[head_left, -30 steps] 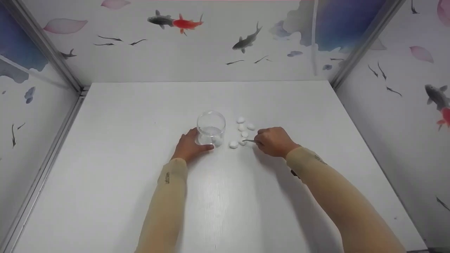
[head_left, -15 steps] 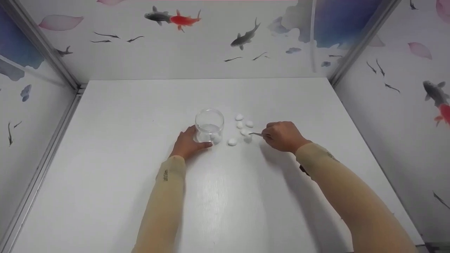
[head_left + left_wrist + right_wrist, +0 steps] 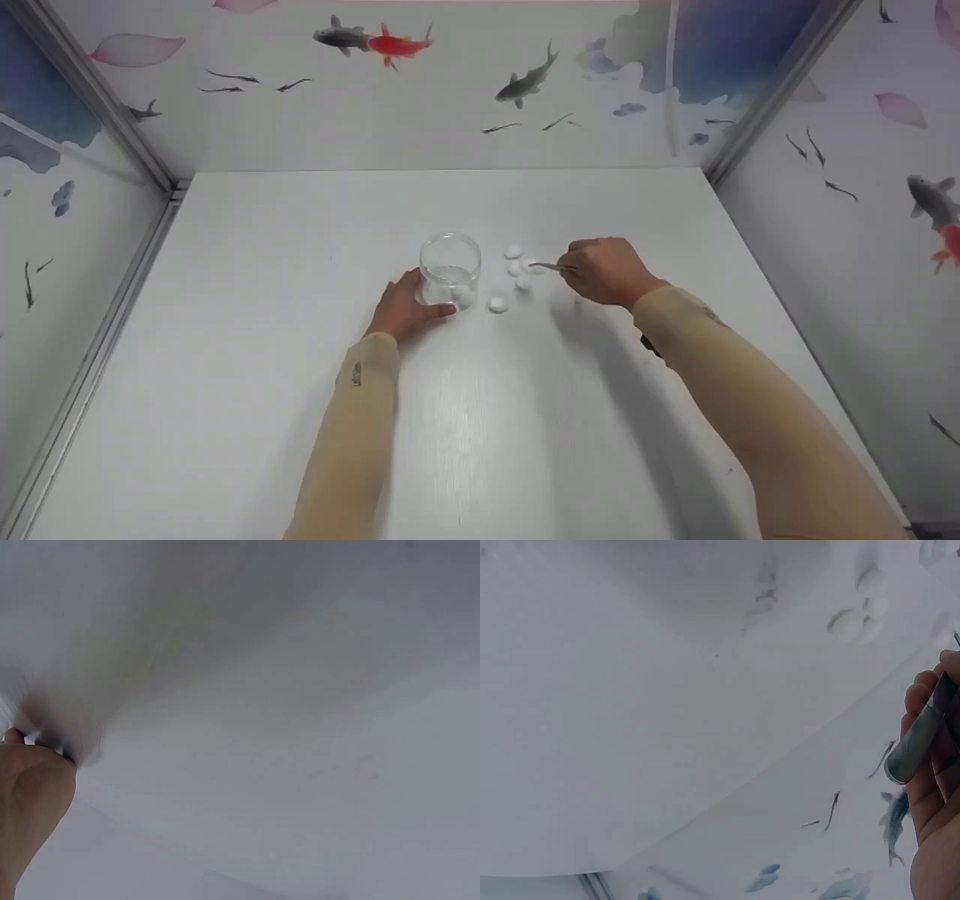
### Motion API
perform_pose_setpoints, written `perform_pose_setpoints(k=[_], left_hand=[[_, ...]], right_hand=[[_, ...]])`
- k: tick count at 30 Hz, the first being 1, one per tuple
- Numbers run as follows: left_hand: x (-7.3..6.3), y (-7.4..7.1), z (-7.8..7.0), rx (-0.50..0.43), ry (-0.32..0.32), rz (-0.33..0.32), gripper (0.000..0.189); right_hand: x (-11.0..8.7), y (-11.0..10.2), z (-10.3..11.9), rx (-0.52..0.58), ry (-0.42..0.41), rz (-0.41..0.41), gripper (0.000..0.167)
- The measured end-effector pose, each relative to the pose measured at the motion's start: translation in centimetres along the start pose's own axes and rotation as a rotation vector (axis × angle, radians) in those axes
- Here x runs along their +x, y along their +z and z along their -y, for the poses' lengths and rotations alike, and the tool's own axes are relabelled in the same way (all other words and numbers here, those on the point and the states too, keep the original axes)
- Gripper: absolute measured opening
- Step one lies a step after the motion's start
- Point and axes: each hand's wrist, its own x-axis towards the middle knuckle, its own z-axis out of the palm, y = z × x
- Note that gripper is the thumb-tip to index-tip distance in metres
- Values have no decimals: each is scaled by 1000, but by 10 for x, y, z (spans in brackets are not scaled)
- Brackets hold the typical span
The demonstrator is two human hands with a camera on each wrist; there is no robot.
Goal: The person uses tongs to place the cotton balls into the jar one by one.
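In the head view my left hand point(image 3: 405, 307) rests round the lower side of a clear round jar point(image 3: 450, 259), thumb in front. Something white shows inside near the jar's bottom. My right hand point(image 3: 606, 270) grips metal tweezers point(image 3: 553, 266), their thin tip pointing left over several white balls point(image 3: 513, 253) beside the jar. A white lump point(image 3: 534, 266) shows at the tip; whether it is pinched is too small to tell. In the right wrist view the broad rounded end of the tweezers point(image 3: 915, 746) juts from the curled fingers. The left wrist view shows only part of my left hand point(image 3: 34, 799).
The white table point(image 3: 300, 225) stands between printed wall panels point(image 3: 420, 135) with fish and petals. One white ball point(image 3: 498, 304) lies nearest the front, a little apart from the group. Metal rails point(image 3: 142, 127) run along the panel corners.
The tweezers have moved right and then away from me, and the white ball that was under their tip has left its place. My left hand stays at the jar.
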Motion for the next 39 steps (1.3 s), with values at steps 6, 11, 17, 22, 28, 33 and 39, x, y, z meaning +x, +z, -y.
perform_pose_setpoints(k=[6,11,17,22,28,33,39], left_hand=[[0,1,0,-2,-17,-6,99],[2,2,2,7,-40,-8,102],[2,2,2,19,-22,-3,100],[4,2,2,18,-28,-7,100],[5,2,2,11,-32,-8,102],[4,1,3,14,-16,-5,102],[5,2,4,17,-12,-8,103]], right_hand=[[31,-15,14,-9,-40,-53,12],[58,-14,29,-6,-95,-79,15],[75,-4,47,2,-128,-24,14],[80,4,53,-17,-129,24,13],[80,8,54,-23,-136,50,14],[79,9,52,-22,-139,49,14],[77,8,49,1,-132,46,13]])
